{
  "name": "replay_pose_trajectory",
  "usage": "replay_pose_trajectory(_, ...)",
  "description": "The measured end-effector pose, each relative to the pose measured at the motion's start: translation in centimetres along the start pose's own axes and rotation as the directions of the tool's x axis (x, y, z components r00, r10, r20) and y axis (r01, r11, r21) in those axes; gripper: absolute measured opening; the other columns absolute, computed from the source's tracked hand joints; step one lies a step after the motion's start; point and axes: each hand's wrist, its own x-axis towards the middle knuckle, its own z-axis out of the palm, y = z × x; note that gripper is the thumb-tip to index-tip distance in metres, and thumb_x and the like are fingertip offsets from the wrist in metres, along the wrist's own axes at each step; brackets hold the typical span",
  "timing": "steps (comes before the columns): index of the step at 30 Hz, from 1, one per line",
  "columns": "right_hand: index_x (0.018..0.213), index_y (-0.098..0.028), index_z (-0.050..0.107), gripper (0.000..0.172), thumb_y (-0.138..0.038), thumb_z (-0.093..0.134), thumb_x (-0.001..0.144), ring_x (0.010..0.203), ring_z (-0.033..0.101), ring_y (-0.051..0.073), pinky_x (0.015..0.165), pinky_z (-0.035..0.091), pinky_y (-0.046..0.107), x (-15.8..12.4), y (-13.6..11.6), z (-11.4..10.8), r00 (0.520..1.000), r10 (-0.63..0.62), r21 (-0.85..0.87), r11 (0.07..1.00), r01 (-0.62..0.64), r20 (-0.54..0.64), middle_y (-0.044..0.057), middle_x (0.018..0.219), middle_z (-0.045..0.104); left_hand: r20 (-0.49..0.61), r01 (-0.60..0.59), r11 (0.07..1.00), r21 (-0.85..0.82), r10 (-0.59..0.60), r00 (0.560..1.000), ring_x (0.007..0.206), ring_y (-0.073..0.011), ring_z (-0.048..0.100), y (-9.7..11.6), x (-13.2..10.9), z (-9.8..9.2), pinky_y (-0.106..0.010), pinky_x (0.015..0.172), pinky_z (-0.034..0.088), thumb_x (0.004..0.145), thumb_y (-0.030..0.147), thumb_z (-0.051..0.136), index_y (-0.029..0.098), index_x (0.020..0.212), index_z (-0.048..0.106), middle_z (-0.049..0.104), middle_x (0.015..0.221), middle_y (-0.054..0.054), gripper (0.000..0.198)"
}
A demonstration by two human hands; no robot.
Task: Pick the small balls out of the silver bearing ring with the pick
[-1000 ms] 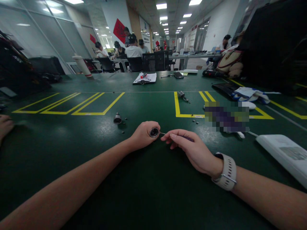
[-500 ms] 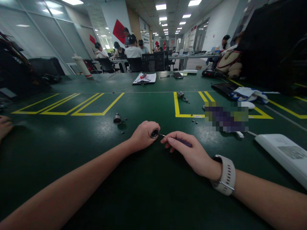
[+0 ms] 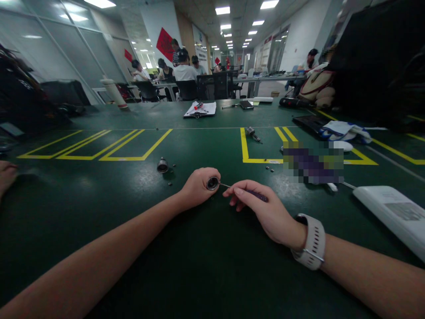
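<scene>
My left hand [image 3: 196, 187] is wrapped round a small round metal part [image 3: 212, 183] and rests on the green table [image 3: 206, 266]. My right hand [image 3: 262, 210] pinches a thin purple-handled screwdriver [image 3: 255, 194], and its metal tip touches the rim of that part. A white watch sits on my right wrist. A second small metal cylinder [image 3: 162, 165] lies on the table behind my left hand, with several tiny screws [image 3: 170, 182] scattered near it.
Yellow tape boxes mark the table. A small metal tool [image 3: 253, 133] lies in the right box, a white book [image 3: 392, 215] at the right, white gloves [image 3: 345, 130] beyond. Another person's hand [image 3: 5, 175] rests at the left edge. A clipboard [image 3: 200, 108] and phone [image 3: 247, 104] lie farther back; people sit behind.
My right hand has shifted slightly, keeping the screwdriver tip at the metal part. My left hand keeps its hold in the same spot.
</scene>
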Motion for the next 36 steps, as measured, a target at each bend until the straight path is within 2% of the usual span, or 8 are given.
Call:
replay_pose_trajectory(5, 0.091, -0.021, 0.066, 0.017, -0.029, 0.051, 0.088, 0.077, 0.058, 0.016, 0.069, 0.047, 0.032, -0.2, 0.0, 0.1, 0.999, -0.035, -0.203, 0.978, 0.036, 0.006, 0.003, 0.085, 0.063, 0.065, -0.039, 0.991, 0.127, 0.031, 0.997, 0.062, -0.013, 0.051, 0.1, 0.0, 0.0, -0.027, 0.063, 0.037, 0.073, 0.014, 0.052, 0.017, 0.069, 0.052, 0.056, 0.066, 0.001, 0.005)
replay_pose_trajectory(11, 0.087, -0.019, 0.068, 0.017, -0.026, 0.053, 0.085, 0.082, 0.058, 0.017, 0.07, 0.045, 0.031, 0.4, 0.3, -0.4, 0.999, 0.039, 0.101, 0.994, -0.04, 0.013, 0.005, 0.092, 0.067, 0.111, -0.124, 0.987, 0.102, 0.113, 0.987, 0.061, -0.0126, 0.051, 0.1, -0.1, -0.2, -0.027, 0.063, 0.037, 0.075, 0.014, 0.05, 0.016, 0.068, 0.051, 0.055, 0.065, 0.0, 0.007)
replay_pose_trajectory(18, 0.087, -0.019, 0.068, 0.016, -0.025, 0.054, 0.085, 0.082, 0.058, 0.016, 0.071, 0.044, 0.031, 0.6, 0.4, -0.7, 0.996, 0.078, 0.251, 0.965, -0.083, 0.029, 0.006, 0.097, 0.067, 0.046, -0.049, 0.997, -0.053, 0.051, 0.998, 0.061, -0.0115, 0.051, 0.0, -0.1, -0.2, -0.024, 0.06, 0.038, 0.075, 0.016, 0.053, 0.017, 0.067, 0.05, 0.054, 0.064, 0.002, 0.008)
replay_pose_trajectory(21, 0.089, -0.02, 0.067, 0.017, -0.027, 0.051, 0.087, 0.082, 0.057, 0.016, 0.071, 0.045, 0.031, 0.3, 0.4, -0.5, 0.999, 0.034, 0.155, 0.987, -0.034, 0.0, 0.005, 0.097, 0.066, 0.024, -0.019, 1.0, 0.01, 0.019, 1.0, 0.061, -0.012, 0.051, -0.1, 0.0, -0.1, -0.025, 0.06, 0.037, 0.074, 0.015, 0.054, 0.017, 0.067, 0.051, 0.054, 0.064, 0.002, 0.007)
replay_pose_trajectory(26, 0.096, -0.022, 0.067, 0.018, -0.026, 0.051, 0.088, 0.08, 0.057, 0.016, 0.072, 0.046, 0.033, -0.1, 0.0, -0.1, 0.998, -0.055, -0.205, 0.977, 0.058, 0.022, 0.003, 0.089, 0.063, 0.045, -0.035, 0.986, 0.161, 0.028, 0.999, 0.063, -0.014, 0.052, -0.2, 0.1, 0.1, -0.028, 0.064, 0.036, 0.072, 0.013, 0.052, 0.016, 0.069, 0.052, 0.056, 0.066, 0.0, 0.005)
replay_pose_trajectory(28, 0.095, -0.022, 0.067, 0.018, -0.026, 0.051, 0.088, 0.08, 0.057, 0.017, 0.072, 0.046, 0.034, -0.1, -0.1, -0.1, 0.998, -0.052, -0.231, 0.971, 0.056, 0.021, 0.003, 0.09, 0.064, 0.068, -0.067, 0.978, 0.198, 0.054, 0.996, 0.063, -0.0144, 0.051, -0.1, 0.1, 0.1, -0.028, 0.064, 0.036, 0.072, 0.012, 0.052, 0.016, 0.068, 0.052, 0.055, 0.065, 0.0, 0.005)
replay_pose_trajectory(32, 0.088, -0.019, 0.069, 0.016, -0.025, 0.054, 0.085, 0.084, 0.058, 0.018, 0.072, 0.045, 0.033, 0.4, 0.2, -0.4, 1.0, 0.007, -0.003, 1.0, -0.007, 0.005, 0.005, 0.092, 0.066, 0.094, -0.115, 0.977, 0.18, 0.099, 0.991, 0.062, -0.0136, 0.05, 0.1, 0.0, 0.0, -0.028, 0.063, 0.035, 0.074, 0.013, 0.051, 0.016, 0.068, 0.052, 0.054, 0.065, 0.0, 0.006)
replay_pose_trajectory(36, 0.083, -0.017, 0.069, 0.014, -0.023, 0.056, 0.082, 0.084, 0.059, 0.018, 0.071, 0.045, 0.032, 0.9, 0.4, -0.8, 0.995, 0.094, 0.268, 0.959, -0.097, 0.026, 0.006, 0.091, 0.068, 0.062, -0.1, 0.993, 0.064, 0.096, 0.993, 0.06, -0.0119, 0.049, 0.2, 0.0, -0.1, -0.026, 0.063, 0.036, 0.076, 0.015, 0.051, 0.016, 0.068, 0.051, 0.054, 0.065, 0.001, 0.008)
